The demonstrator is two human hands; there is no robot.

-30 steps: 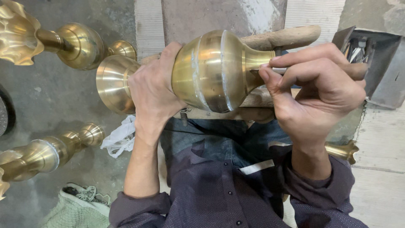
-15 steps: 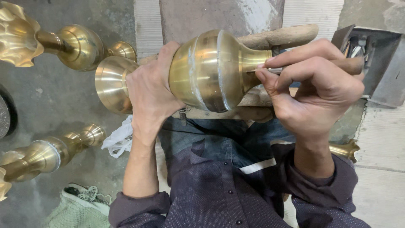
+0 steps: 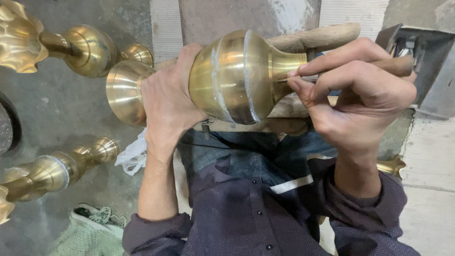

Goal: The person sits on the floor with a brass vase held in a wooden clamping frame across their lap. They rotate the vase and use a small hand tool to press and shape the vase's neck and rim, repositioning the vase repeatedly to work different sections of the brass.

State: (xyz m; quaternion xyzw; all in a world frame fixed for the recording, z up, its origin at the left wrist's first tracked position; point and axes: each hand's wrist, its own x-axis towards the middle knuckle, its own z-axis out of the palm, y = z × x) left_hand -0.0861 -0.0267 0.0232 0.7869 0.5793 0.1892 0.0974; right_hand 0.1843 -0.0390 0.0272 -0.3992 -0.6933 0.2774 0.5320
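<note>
**Working the vase neck: keep it pinned, keep the tool flat**

My right hand (image 3: 360, 99) is clenched on a thin tool; its tip sits at the narrow neck of the brass vase (image 3: 237, 76). My left hand (image 3: 166, 102) wraps the waist between belly and flared foot, grasping firmly. The vase lies sideways on a wooden rest (image 3: 317, 38) over my lap. Best approach, I judge: light pressure, short strokes, left hand turning slowly. A slip could scar the finish. More brass pieces (image 3: 52, 168) lie on the floor to my left.

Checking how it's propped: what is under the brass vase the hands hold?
Under the vase a wooden block shows past its neck, with a plank below it. Where they touch is covered by the vase and both hands.
</note>
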